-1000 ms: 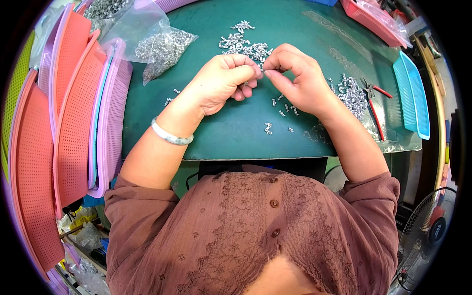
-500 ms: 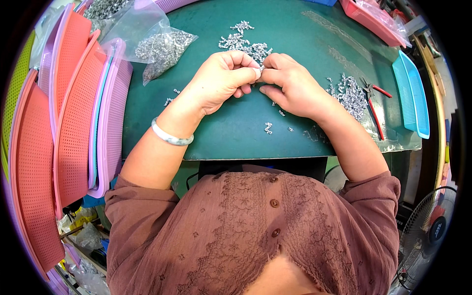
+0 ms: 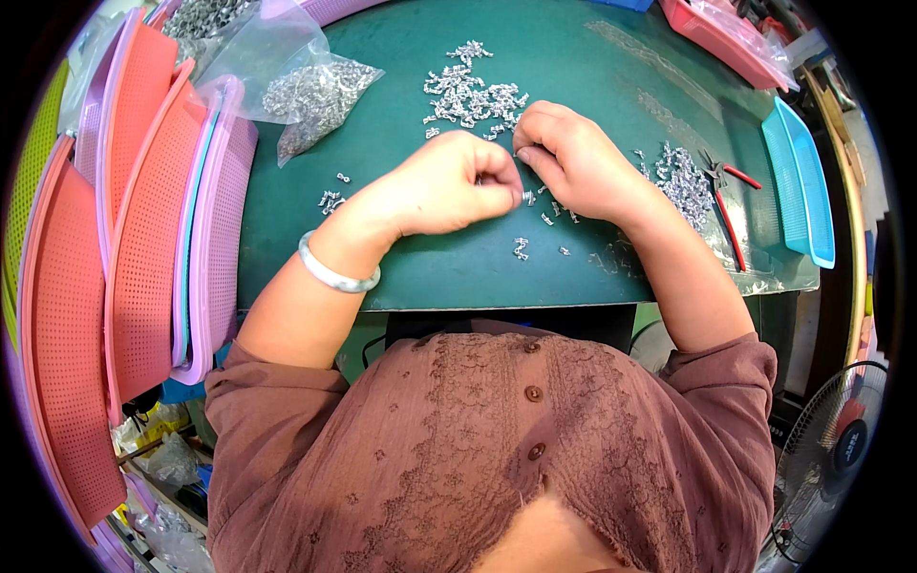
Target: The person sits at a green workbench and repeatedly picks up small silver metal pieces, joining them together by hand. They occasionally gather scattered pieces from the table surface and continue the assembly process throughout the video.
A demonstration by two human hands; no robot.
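Observation:
My left hand (image 3: pixel 458 186), with a pale bangle (image 3: pixel 336 265) on its wrist, is low over the table, thumb and forefinger pinched together. Right at those fingertips is a small silver metal part (image 3: pixel 528 198); whether they grip it is unclear. My right hand (image 3: pixel 573 158) has its fingers curled and pressed together beside the lower right edge of a loose pile of silver metal parts (image 3: pixel 470 98). Anything inside its pinch is hidden. Several more small parts (image 3: pixel 547 219) lie just below the hands.
On the green table (image 3: pixel 401 277), a second pile of metal parts (image 3: pixel 683 186) lies right, beside red-handled pliers (image 3: pixel 731 218) and a blue basket (image 3: pixel 799 186). A plastic bag of parts (image 3: pixel 320 100) sits far left. Stacked pink and purple baskets (image 3: pixel 148 220) line the left edge.
My hands, together at the far pile before, have come apart. The left moved down and toward the near loose parts; the right stayed near its place, its fingers now by the pile's edge.

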